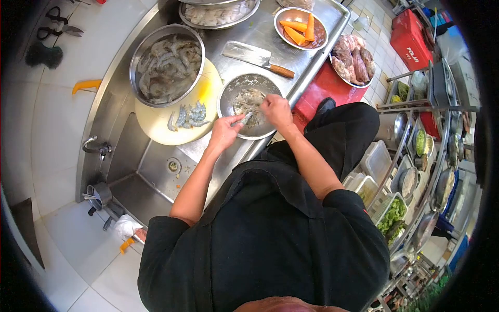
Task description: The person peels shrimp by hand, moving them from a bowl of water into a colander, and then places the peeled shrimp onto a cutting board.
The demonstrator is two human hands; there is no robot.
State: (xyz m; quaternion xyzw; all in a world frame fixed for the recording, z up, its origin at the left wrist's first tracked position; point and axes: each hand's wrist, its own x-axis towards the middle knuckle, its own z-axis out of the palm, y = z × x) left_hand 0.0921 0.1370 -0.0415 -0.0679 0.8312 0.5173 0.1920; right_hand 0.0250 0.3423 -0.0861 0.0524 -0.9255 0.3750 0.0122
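Note:
My left hand (225, 132) pinches a grey raw shrimp (245, 118) at the near left rim of a perforated metal colander (232, 93). Over the colander's right side, the fingers of my right hand (277, 110) are drawn together close to that shrimp; whatever lies between them is hidden. Shrimp shells and heads (249, 99) lie in the colander. Left of it, several peeled-looking shrimp (189, 115) rest in a row on a round cutting board (156, 125). A large metal bowl (134, 67) full of whole shrimp (169, 67) stands partly on the board.
A cleaver (254, 57) lies behind the colander. Beyond are a bowl of carrots (297, 32) and a bowl of pale pieces (221, 13). The sink (156, 171) is at left. A meat bowl (353, 60) sits on a red crate (319, 99) at right, near food shelves (405, 156).

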